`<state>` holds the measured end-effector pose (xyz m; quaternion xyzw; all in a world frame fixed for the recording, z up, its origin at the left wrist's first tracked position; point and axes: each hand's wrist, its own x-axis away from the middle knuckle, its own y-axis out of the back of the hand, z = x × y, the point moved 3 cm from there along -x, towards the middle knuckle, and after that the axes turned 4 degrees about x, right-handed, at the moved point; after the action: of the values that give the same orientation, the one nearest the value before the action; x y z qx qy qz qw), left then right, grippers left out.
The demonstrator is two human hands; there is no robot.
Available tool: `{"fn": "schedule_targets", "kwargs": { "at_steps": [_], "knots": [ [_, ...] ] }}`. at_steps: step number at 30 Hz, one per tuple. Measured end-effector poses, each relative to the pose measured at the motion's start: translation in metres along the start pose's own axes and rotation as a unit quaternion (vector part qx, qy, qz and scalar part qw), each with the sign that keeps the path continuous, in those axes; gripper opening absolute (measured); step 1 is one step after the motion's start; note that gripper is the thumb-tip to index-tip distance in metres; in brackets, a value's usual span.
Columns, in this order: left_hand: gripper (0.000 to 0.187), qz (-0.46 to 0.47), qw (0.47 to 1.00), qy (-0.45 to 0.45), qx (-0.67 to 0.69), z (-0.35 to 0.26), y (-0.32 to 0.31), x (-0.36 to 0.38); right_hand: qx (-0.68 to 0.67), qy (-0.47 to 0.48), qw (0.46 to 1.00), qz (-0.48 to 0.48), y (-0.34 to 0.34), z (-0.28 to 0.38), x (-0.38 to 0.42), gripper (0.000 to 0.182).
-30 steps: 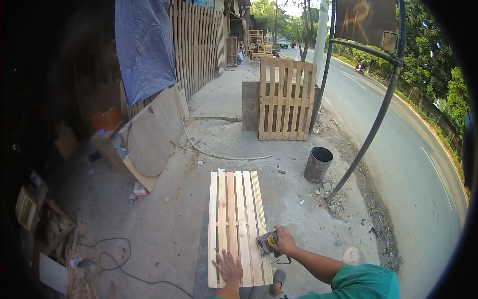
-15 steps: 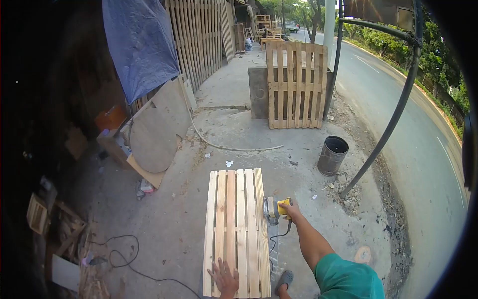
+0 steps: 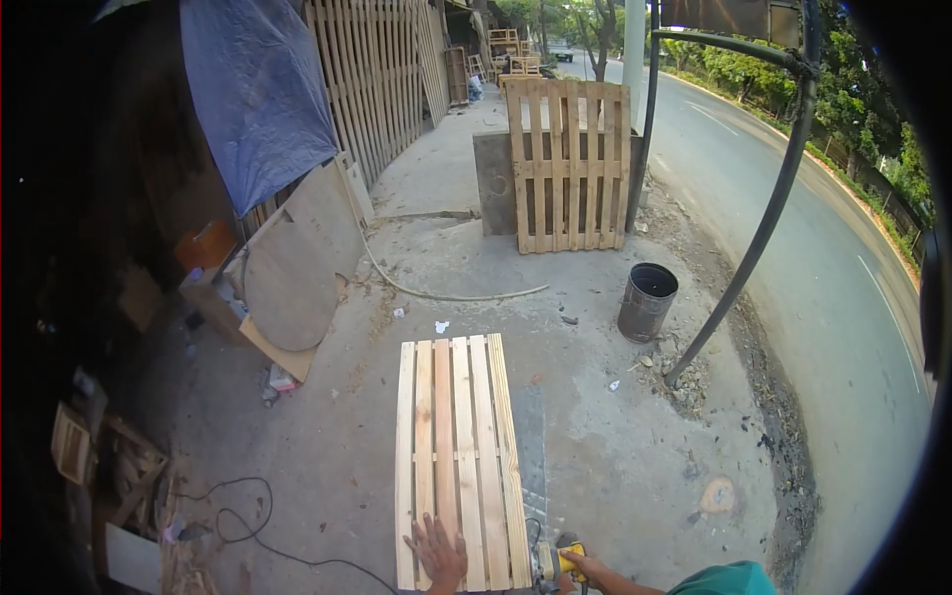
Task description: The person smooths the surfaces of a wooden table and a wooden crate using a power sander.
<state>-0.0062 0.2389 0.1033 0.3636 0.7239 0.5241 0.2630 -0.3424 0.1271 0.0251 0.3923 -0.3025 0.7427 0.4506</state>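
A slatted wooden panel (image 3: 458, 436) of pale boards with narrow gaps lies lengthwise in front of me. Near its close end, my left hand (image 3: 437, 551) rests flat on the boards with fingers spread. My right hand (image 3: 591, 566) is wrapped round a yellow-and-grey power sander (image 3: 567, 557), whose working side is right at the panel's right edge. The lower part of the sander is cut off by the frame's bottom. A dark cord shows beside the tool.
A black cable (image 3: 260, 540) loops over the concrete at left. Ahead stand a metal bin (image 3: 647, 305), an upright pallet (image 3: 567, 169) and a leaning black pole (image 3: 739, 283). Boards (image 3: 297, 268) lean under a blue tarp (image 3: 260, 94). The road (image 3: 823, 327) runs along the right.
My right hand has drawn the sander back toward me along the panel's right edge, from about mid-length to the near end. My left hand stays on the boards. The view has shifted slightly.
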Motion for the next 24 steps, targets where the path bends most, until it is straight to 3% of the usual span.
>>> {"fn": "schedule_targets", "kwargs": {
  "at_steps": [3,5,7,11,14,16,19,23,24],
  "knots": [
    [0.071,0.008,1.000,0.003,0.008,-0.002,0.001,-0.001,0.013,0.005,0.999,-0.033,-0.002,-0.001,0.006,0.070],
    [0.072,0.028,0.999,0.014,0.026,-0.002,0.008,-0.002,0.008,0.055,0.998,-0.006,-0.004,0.025,-0.034,0.068],
    [0.074,0.066,0.996,0.028,0.050,-0.005,0.011,-0.003,0.039,0.085,0.995,-0.038,-0.010,0.085,-0.064,0.064],
    [0.073,0.022,1.000,0.003,0.015,-0.003,0.005,-0.002,0.026,0.173,0.984,-0.008,-0.027,0.213,-0.104,0.059],
    [0.077,0.059,0.998,0.011,0.011,-0.008,0.007,-0.007,0.027,0.231,0.972,-0.034,-0.035,0.256,-0.086,0.062],
    [0.079,0.074,0.997,-0.006,-0.007,-0.011,0.004,-0.014,0.035,0.228,0.971,-0.061,-0.036,0.237,-0.067,0.066],
    [0.079,0.113,0.987,-0.109,-0.039,-0.044,-0.012,-0.079,0.038,0.197,0.977,-0.074,-0.028,0.170,-0.042,0.076],
    [0.072,0.042,0.998,-0.048,0.013,-0.093,-0.036,-0.210,0.008,0.090,0.995,-0.051,-0.018,0.044,-0.001,0.082],
    [0.072,0.033,0.999,-0.030,0.009,-0.099,-0.042,-0.236,0.025,0.075,0.996,-0.036,-0.017,0.022,0.013,0.067]
  ]
}}
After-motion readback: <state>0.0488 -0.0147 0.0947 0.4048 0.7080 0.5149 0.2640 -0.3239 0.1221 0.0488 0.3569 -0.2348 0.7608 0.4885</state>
